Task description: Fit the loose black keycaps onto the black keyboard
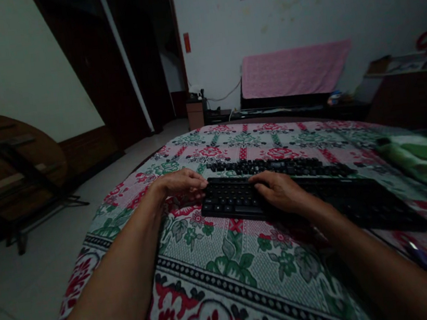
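A black keyboard [236, 210] lies on the flowered tablecloth in front of me. My left hand [183, 182] is at its left end, thumb and bent fingers closed at the upper left corner. Over the keyboard's middle, my right hand [278, 188] has its index finger and thumb drawn close together near the top row; anything between them is too small and dark to make out. Behind the keyboard runs a long band of loose black keycaps [277, 166]. To the right, partly behind my right forearm, lies another flat black piece that looks like a keyboard [380, 203].
The round table wears a red, green and white tablecloth [228, 268]. A green and white cloth [425, 155] lies at the right. Beyond the table, a pink cloth [292, 71] covers a wide panel. A folded round table [3, 151] leans at the left wall.
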`<action>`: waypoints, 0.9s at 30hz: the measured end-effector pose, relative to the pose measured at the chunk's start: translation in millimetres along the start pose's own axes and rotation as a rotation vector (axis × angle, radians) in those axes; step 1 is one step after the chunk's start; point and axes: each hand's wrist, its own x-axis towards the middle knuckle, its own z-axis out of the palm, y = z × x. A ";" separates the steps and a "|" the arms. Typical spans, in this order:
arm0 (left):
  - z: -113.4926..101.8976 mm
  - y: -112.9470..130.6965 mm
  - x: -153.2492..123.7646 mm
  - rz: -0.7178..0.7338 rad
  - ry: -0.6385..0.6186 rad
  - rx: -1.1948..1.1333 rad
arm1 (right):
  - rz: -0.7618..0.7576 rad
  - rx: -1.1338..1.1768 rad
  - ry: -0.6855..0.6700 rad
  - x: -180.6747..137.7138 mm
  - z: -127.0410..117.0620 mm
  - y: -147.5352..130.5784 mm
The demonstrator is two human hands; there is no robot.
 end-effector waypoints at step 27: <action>8.5 18.0 2.4 0.028 0.026 0.313 | -0.129 0.268 -0.107 32.6 31.6 -50.9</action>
